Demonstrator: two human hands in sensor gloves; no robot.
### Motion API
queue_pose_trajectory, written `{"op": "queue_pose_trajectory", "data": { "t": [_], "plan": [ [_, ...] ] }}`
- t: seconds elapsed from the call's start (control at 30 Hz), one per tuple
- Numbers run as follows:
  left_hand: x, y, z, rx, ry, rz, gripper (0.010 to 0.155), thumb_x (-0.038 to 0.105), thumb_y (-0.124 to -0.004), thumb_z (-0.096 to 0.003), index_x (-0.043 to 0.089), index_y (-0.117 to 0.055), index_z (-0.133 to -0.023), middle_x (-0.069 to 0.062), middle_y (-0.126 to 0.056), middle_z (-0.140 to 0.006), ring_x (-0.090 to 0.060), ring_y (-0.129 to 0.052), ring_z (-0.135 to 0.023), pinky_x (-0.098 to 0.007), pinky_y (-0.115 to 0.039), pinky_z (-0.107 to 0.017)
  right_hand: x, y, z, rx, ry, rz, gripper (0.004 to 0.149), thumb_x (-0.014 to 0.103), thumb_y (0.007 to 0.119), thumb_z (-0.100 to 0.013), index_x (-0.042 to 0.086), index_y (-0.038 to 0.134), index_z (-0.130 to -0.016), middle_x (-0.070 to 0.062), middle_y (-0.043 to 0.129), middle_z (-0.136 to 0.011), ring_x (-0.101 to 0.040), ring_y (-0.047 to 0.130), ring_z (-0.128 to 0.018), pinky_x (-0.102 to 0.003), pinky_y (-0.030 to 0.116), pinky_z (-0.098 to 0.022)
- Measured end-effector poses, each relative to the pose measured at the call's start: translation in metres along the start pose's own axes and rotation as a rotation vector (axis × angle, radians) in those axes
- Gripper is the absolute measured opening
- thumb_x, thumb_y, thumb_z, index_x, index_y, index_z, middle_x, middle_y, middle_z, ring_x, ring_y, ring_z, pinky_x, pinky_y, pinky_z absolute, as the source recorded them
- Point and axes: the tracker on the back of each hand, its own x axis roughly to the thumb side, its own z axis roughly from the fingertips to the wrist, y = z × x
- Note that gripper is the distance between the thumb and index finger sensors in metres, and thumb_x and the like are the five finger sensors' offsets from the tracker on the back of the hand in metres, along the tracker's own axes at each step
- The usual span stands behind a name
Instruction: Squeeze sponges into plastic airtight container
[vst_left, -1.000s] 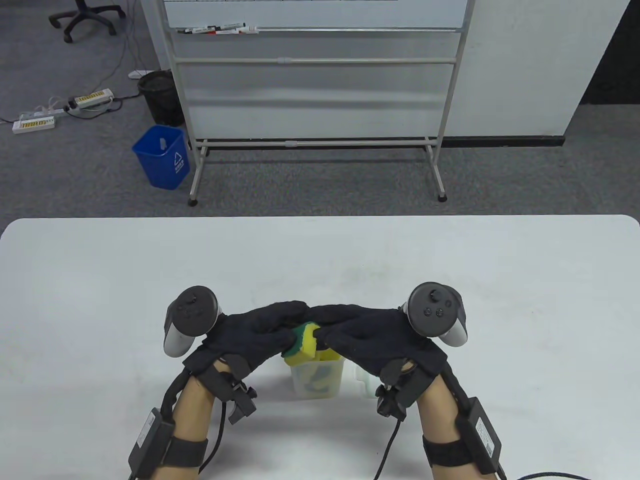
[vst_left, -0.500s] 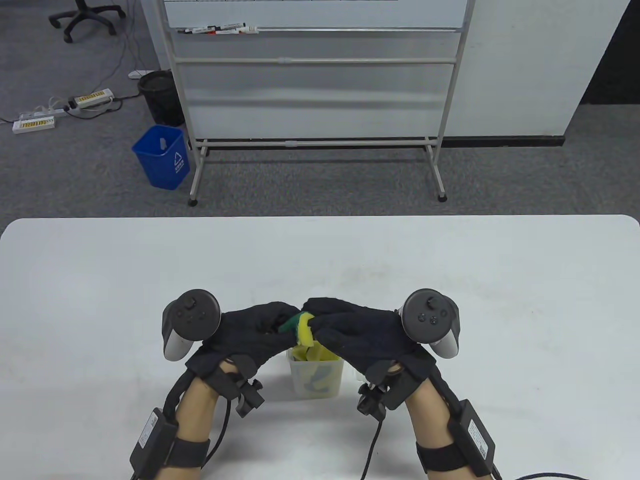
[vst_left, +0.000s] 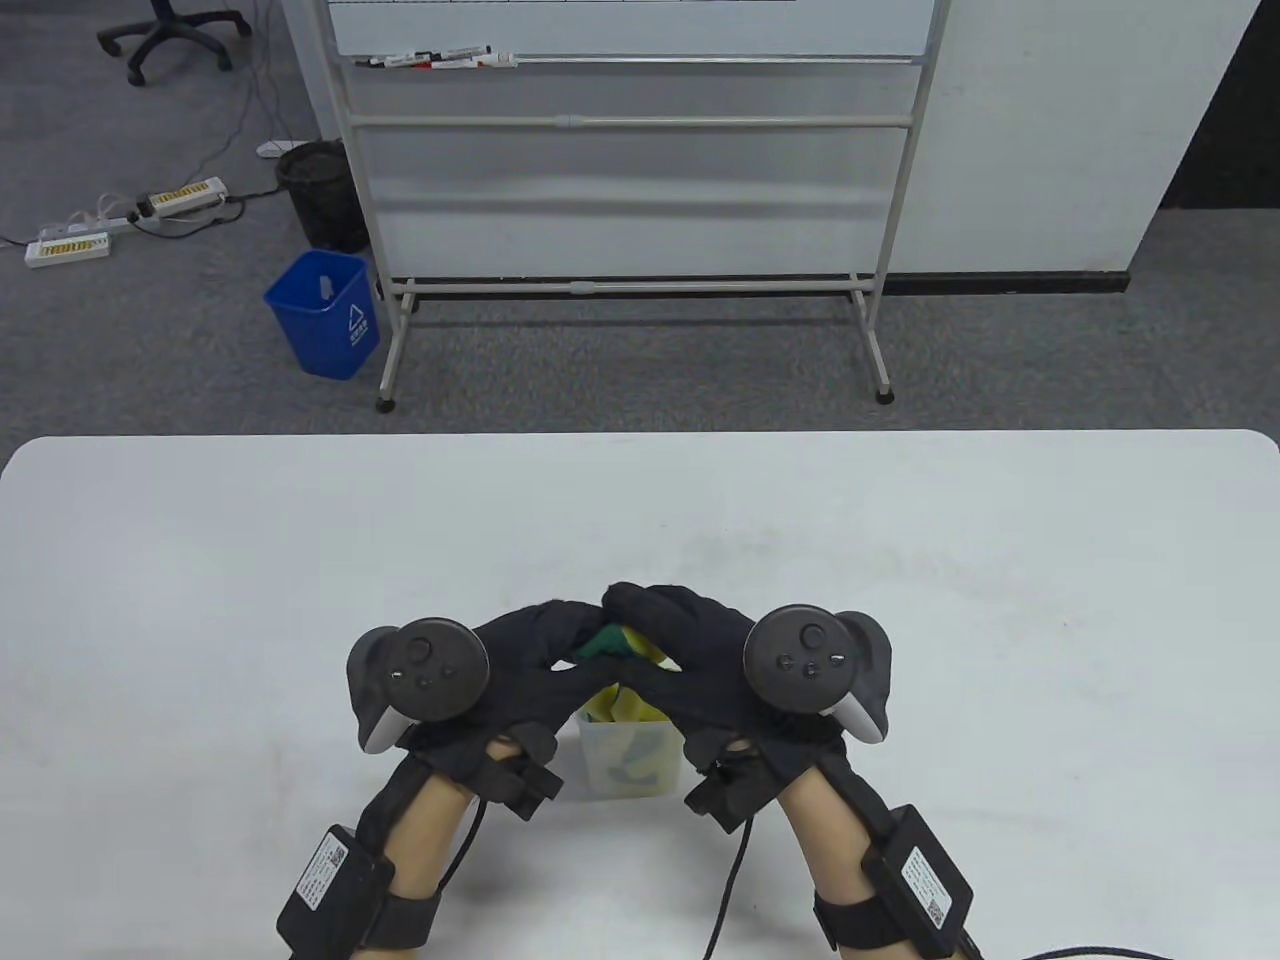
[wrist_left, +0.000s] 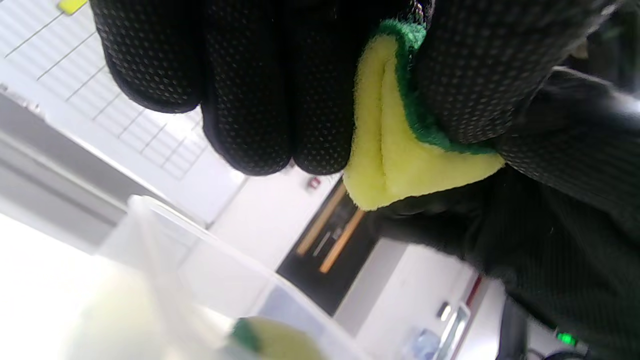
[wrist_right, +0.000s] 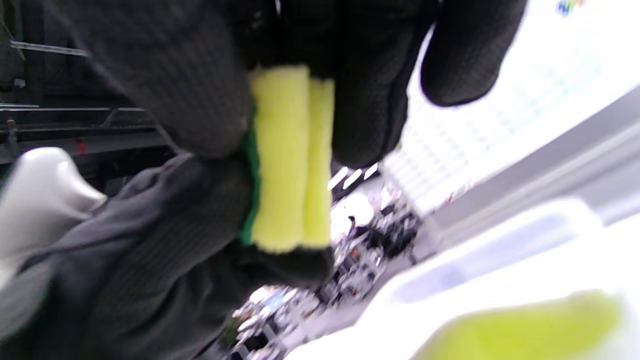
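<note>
A clear plastic container stands on the table near the front edge, with yellow and green sponges inside it. Both gloved hands meet just above its mouth. My left hand and my right hand together squeeze one folded yellow sponge with a green scouring side. The left wrist view shows the sponge folded and pinched between fingers, with the container rim below. The right wrist view shows the same folded sponge gripped, above the container.
The white table spreads wide around the hands. Beyond its far edge stand a whiteboard frame, a blue bin and a black bin on the grey floor.
Both hands have moved closer together and rolled inward over the container. The sponge is folded tighter and shows much less between the fingers than before.
</note>
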Motion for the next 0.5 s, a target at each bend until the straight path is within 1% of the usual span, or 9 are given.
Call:
{"op": "queue_pose_trajectory", "data": {
  "t": [0.03,0.07,0.1,0.13,0.17,0.23,0.3,0.43,0.5],
  "plan": [
    [0.0,-0.002,-0.001,-0.029,0.008,0.001,0.059,0.053,-0.085,-0.042,0.023,-0.076,-0.092,-0.003,-0.095,-0.088,-0.029,-0.095,-0.08,-0.055,-0.078,-0.064,0.0,0.0,0.0,-0.016,-0.01,0.029,0.056,0.035,0.094,-0.041,0.026,0.083,-0.095,-0.004,0.093,-0.087,-0.027,0.1,-0.069,-0.056,0.072,-0.065],
    [-0.001,-0.004,-0.001,-0.094,0.035,-0.008,0.066,0.053,-0.084,-0.0428,0.022,-0.069,-0.099,-0.007,-0.086,-0.098,-0.034,-0.085,-0.091,-0.058,-0.073,-0.067,0.001,0.002,0.001,-0.055,-0.012,0.11,0.055,0.033,0.095,-0.039,0.026,0.085,-0.093,-0.004,0.094,-0.084,-0.026,0.1,-0.067,-0.056,0.072,-0.065],
    [-0.003,-0.007,-0.002,-0.162,0.043,-0.032,0.076,0.057,-0.084,-0.0426,0.022,-0.059,-0.105,-0.009,-0.073,-0.109,-0.038,-0.072,-0.101,-0.062,-0.067,-0.071,0.001,0.003,0.002,-0.076,-0.022,0.171,0.055,0.033,0.096,-0.039,0.026,0.085,-0.092,-0.004,0.094,-0.083,-0.026,0.1,-0.066,-0.055,0.072,-0.065],
    [-0.005,-0.009,-0.002,-0.226,0.041,-0.053,0.082,0.06,-0.082,-0.0432,0.023,-0.05,-0.11,-0.01,-0.06,-0.117,-0.041,-0.059,-0.108,-0.066,-0.06,-0.074,0.001,0.004,0.002,-0.089,-0.032,0.214,0.054,0.033,0.096,-0.038,0.027,0.085,-0.091,-0.002,0.094,-0.082,-0.025,0.1,-0.066,-0.055,0.073,-0.065],
    [-0.006,-0.01,-0.002,-0.275,0.05,-0.071,0.088,0.063,-0.081,-0.0433,0.023,-0.042,-0.112,-0.011,-0.049,-0.121,-0.043,-0.05,-0.111,-0.068,-0.055,-0.075,0.001,0.006,0.002,-0.104,-0.038,0.257,0.053,0.033,0.096,-0.038,0.028,0.086,-0.089,-0.002,0.094,-0.081,-0.024,0.1,-0.066,-0.055,0.072,-0.065],
    [-0.011,-0.015,-0.003,-0.358,0.077,-0.089,0.093,0.065,-0.081,-0.0428,0.024,-0.035,-0.113,-0.011,-0.035,-0.125,-0.044,-0.036,-0.114,-0.071,-0.047,-0.076,-0.001,0.01,0.0,-0.121,-0.049,0.318,0.052,0.032,0.097,-0.037,0.029,0.086,-0.087,0.0,0.093,-0.081,-0.024,0.099,-0.067,-0.055,0.072,-0.066],
    [-0.015,-0.02,-0.004,-0.427,0.087,-0.108,0.096,0.066,-0.08,-0.0426,0.025,-0.03,-0.113,-0.01,-0.03,-0.125,-0.043,-0.032,-0.114,-0.071,-0.045,-0.077,-0.003,0.016,-0.001,-0.107,-0.07,0.346,0.05,0.031,0.098,-0.036,0.031,0.087,-0.085,0.001,0.093,-0.08,-0.024,0.098,-0.067,-0.054,0.072,-0.066],
    [-0.021,-0.027,-0.004,-0.488,0.111,-0.104,0.099,0.067,-0.081,-0.0425,0.025,-0.026,-0.113,-0.01,-0.025,-0.125,-0.042,-0.028,-0.115,-0.071,-0.042,-0.078,-0.006,0.024,-0.005,-0.065,-0.084,0.365,0.049,0.03,0.099,-0.035,0.032,0.089,-0.082,0.002,0.094,-0.078,-0.023,0.099,-0.067,-0.054,0.072,-0.066],
    [-0.023,-0.028,-0.004,-0.493,0.123,-0.109,0.099,0.066,-0.081,-0.0427,0.024,-0.025,-0.113,-0.01,-0.026,-0.125,-0.042,-0.029,-0.115,-0.071,-0.043,-0.078,-0.007,0.026,-0.006,-0.061,-0.084,0.373,0.048,0.029,0.1,-0.034,0.033,0.09,-0.081,0.003,0.095,-0.078,-0.024,0.099,-0.067,-0.054,0.073,-0.066]
  ]
}}
